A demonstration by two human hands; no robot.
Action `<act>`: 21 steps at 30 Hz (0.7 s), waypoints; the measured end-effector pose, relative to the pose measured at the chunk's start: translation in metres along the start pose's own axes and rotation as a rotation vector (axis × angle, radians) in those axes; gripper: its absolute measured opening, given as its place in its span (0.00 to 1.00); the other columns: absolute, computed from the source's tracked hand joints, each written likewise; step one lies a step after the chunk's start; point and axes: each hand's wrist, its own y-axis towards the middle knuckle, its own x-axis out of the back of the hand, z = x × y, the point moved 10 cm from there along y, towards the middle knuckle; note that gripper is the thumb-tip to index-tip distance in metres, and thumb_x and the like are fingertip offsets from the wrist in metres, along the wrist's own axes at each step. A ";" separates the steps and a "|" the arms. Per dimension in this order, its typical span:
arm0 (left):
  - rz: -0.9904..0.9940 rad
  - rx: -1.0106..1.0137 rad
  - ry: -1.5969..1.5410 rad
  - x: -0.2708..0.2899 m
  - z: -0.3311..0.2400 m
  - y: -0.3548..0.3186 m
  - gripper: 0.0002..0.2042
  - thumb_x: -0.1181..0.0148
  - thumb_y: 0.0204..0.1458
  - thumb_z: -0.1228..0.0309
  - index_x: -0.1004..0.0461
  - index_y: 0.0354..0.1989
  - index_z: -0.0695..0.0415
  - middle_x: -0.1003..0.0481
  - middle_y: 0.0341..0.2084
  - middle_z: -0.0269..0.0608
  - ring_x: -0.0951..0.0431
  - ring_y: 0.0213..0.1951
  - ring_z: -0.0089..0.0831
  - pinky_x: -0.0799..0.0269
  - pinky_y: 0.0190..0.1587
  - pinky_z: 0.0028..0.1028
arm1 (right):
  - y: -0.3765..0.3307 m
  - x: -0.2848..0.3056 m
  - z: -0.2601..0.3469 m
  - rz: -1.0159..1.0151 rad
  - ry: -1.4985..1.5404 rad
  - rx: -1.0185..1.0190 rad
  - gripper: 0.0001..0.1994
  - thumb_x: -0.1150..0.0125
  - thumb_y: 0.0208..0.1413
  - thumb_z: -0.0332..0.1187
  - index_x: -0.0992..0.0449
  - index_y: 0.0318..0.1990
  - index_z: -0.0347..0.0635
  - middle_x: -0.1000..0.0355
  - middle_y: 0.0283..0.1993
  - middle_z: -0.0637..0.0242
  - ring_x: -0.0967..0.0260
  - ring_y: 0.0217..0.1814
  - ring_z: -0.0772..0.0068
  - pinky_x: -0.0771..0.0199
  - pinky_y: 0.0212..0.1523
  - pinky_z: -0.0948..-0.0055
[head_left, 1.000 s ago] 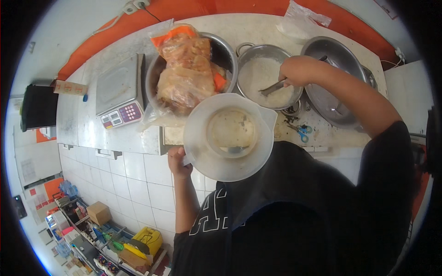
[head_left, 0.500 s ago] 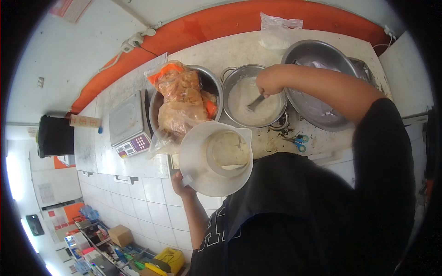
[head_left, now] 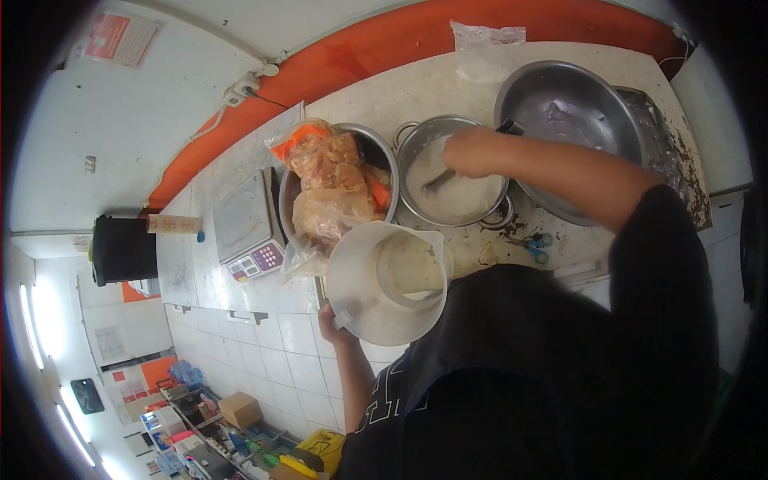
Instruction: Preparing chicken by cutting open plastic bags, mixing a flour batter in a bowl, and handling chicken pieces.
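Note:
My left hand grips the handle of a translucent plastic jug, which is tilted so that its mouth shows. A little pale liquid or residue lies inside it. My right hand is closed around a dark-handled metal utensil over a two-handled metal pot. The utensil's lower end dips into the thick, whitish mixture; its exact shape cannot be made out. Left of the pot, a metal bowl holds clear plastic bags of orange-brown food.
A large grey metal bowl stands right of the pot, partly behind my forearm. Blue-handled scissors lie near the front edge. A digital scale sits at the left, and a plastic bag of white stuff lies at the back.
The utensil has shifted within the pot, and its handle end now shows beyond my right hand. The whole view has swung slightly; my left hand still holds the jug.

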 end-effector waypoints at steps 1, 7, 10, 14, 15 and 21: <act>-0.092 -0.076 0.236 0.008 -0.008 0.000 0.22 0.60 0.55 0.60 0.25 0.38 0.67 0.23 0.33 0.49 0.21 0.35 0.38 0.24 0.37 0.33 | 0.004 0.007 -0.009 -0.074 -0.063 -0.052 0.09 0.37 0.47 0.32 0.18 0.34 0.37 0.22 0.36 0.53 0.23 0.40 0.51 0.23 0.38 0.55; 0.001 0.089 -0.184 -0.029 -0.021 -0.012 0.20 0.52 0.51 0.58 0.26 0.29 0.66 0.23 0.28 0.48 0.23 0.31 0.36 0.26 0.33 0.30 | -0.008 0.028 -0.044 -0.041 -0.280 -0.227 0.09 0.38 0.48 0.35 0.17 0.33 0.41 0.21 0.35 0.56 0.22 0.39 0.55 0.23 0.36 0.57; 0.080 0.059 -0.218 -0.022 -0.014 -0.008 0.22 0.61 0.55 0.60 0.26 0.33 0.67 0.23 0.29 0.47 0.22 0.32 0.36 0.25 0.33 0.31 | -0.021 0.020 -0.039 0.127 -0.350 -0.229 0.09 0.38 0.47 0.35 0.17 0.34 0.42 0.21 0.36 0.58 0.22 0.40 0.57 0.23 0.35 0.59; 0.000 0.098 -0.240 -0.021 -0.013 -0.010 0.20 0.51 0.51 0.57 0.26 0.29 0.67 0.23 0.28 0.50 0.22 0.31 0.37 0.26 0.34 0.31 | -0.026 0.004 0.011 0.321 -0.378 -0.015 0.10 0.35 0.45 0.33 0.17 0.34 0.39 0.21 0.36 0.55 0.22 0.40 0.55 0.22 0.36 0.59; 0.024 0.095 -0.238 -0.026 -0.016 -0.011 0.19 0.51 0.52 0.58 0.27 0.27 0.65 0.24 0.27 0.47 0.23 0.30 0.36 0.26 0.33 0.30 | -0.021 0.007 0.015 0.322 -0.381 -0.015 0.10 0.35 0.45 0.33 0.17 0.34 0.39 0.21 0.36 0.55 0.22 0.40 0.55 0.22 0.36 0.59; -0.117 -0.019 -0.144 -0.020 -0.021 -0.013 0.15 0.51 0.54 0.61 0.37 0.19 0.56 0.35 0.19 0.34 0.32 0.25 0.28 0.31 0.29 0.28 | 0.029 0.004 0.018 0.193 -0.230 0.035 0.09 0.36 0.45 0.31 0.17 0.35 0.41 0.21 0.38 0.58 0.23 0.43 0.57 0.23 0.40 0.59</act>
